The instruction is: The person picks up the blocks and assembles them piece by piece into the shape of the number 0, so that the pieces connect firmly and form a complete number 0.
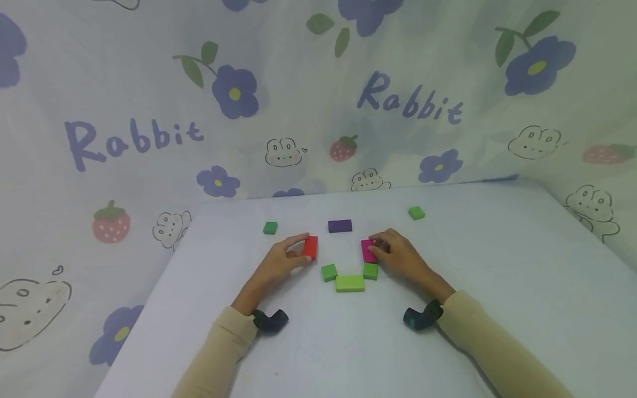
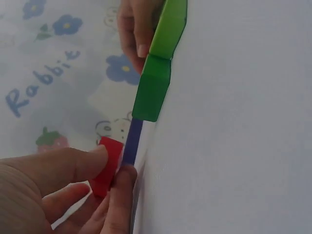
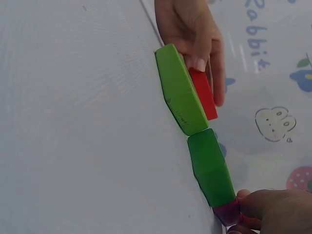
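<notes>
My left hand point(image 1: 280, 260) pinches a red block point(image 1: 311, 247) between thumb and fingers, at the left of the group of blocks. In the left wrist view the red block point(image 2: 108, 165) is tilted in that grip. My right hand point(image 1: 400, 255) holds a magenta block point(image 1: 368, 251) by its right side, its near end right at a small green block point(image 1: 370, 271). A light green block point(image 1: 350, 283) lies nearest me, with another small green block point(image 1: 329, 272) at its upper left corner. Beyond both hands lies a purple block point(image 1: 340, 226).
One small green block point(image 1: 270, 228) lies at the far left and another point(image 1: 416, 213) at the far right. The white tabletop point(image 1: 328, 348) runs back to a printed cloth point(image 1: 308, 99). Dark wrist devices point(image 1: 271, 321) sit at both cuffs.
</notes>
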Demonstrator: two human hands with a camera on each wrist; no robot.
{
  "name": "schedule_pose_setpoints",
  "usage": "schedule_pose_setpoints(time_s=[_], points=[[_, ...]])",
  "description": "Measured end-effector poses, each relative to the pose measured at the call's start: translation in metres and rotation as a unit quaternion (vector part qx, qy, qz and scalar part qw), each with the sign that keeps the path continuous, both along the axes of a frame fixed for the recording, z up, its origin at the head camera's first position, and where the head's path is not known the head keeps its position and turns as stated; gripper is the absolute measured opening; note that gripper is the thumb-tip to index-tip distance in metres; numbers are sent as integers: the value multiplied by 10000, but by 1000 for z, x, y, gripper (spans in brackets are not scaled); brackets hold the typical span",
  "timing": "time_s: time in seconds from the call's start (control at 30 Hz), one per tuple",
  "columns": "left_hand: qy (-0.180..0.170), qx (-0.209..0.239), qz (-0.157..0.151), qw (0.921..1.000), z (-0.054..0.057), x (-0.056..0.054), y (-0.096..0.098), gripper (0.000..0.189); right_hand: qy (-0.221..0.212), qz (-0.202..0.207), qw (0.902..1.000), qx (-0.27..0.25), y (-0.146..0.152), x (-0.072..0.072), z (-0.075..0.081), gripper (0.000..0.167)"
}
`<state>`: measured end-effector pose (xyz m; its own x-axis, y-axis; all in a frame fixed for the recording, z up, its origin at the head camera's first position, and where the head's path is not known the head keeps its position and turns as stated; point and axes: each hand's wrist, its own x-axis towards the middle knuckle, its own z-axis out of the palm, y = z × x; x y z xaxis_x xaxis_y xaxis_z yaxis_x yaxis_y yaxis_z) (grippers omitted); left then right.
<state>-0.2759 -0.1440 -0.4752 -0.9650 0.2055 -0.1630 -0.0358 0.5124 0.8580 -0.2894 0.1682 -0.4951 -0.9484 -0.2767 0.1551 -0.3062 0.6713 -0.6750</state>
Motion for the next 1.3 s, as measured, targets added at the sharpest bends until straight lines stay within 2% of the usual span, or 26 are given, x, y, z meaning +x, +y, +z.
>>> schedule_pose_setpoints(time_s=[0.1,0.17,0.27,0.37,0.67,0.93,1.13,1.3], points=[[111,182,-101,9997,-2,-1,3,71,-35,15,10000,-12,0,1,-1,33],[244,154,-110,9995,-2,-2,8,74,-40,20,10000,-12,0,1,-1,33],[454,-164,37,9988,-2,-3,15,75,-32,12,10000,-14,0,0,-2,33],[501,-427,177,9977,-2,-4,22,76,-27,7,10000,-14,-1,-1,-4,33],[536,-645,153,9964,-5,-5,29,59,94,46,9999,-23,-2,0,-1,33],[585,-1134,-52,9918,-6,-5,31,55,103,20,9999,8,0,0,0,33],[668,-1089,-390,9910,-4,-4,29,53,107,29,9999,11,1,0,-2,33],[775,-1111,-520,9894,-3,-3,27,48,107,30,9999,26,1,-1,-1,33]])
